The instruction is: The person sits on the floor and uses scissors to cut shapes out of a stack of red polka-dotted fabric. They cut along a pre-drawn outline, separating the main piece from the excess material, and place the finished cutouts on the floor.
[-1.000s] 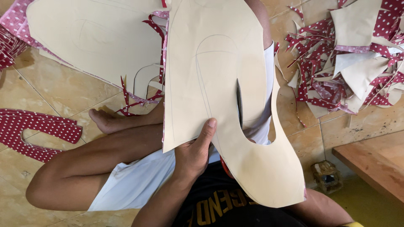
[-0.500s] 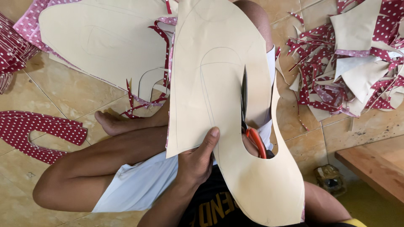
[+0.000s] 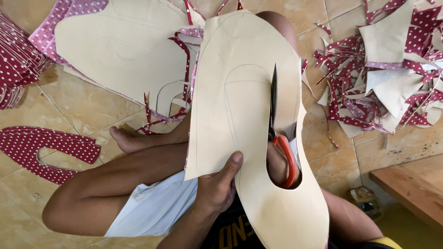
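I sit cross-legged on the tiled floor with a large tan sheet (image 3: 240, 106) marked with pencilled curves held up in front of me. My left hand (image 3: 218, 184) grips its lower left edge, thumb on the face. My right hand (image 3: 277, 163) shows only through a cut-out in the sheet, closed on orange-handled scissors (image 3: 277, 124). The dark blades point up along a slit in the sheet's right part.
Another tan sheet with red dotted backing (image 3: 124, 46) lies on the floor at upper left. A red dotted U-shaped piece (image 3: 46, 150) lies at left, a stack of dotted pieces (image 3: 16, 69) at far left. Scraps (image 3: 383, 78) pile at right. A wooden edge (image 3: 410, 189) lies lower right.
The scissors have come into view and their blades have advanced up the slit. The sheet has shifted slightly right and down. My left hand keeps its grip.
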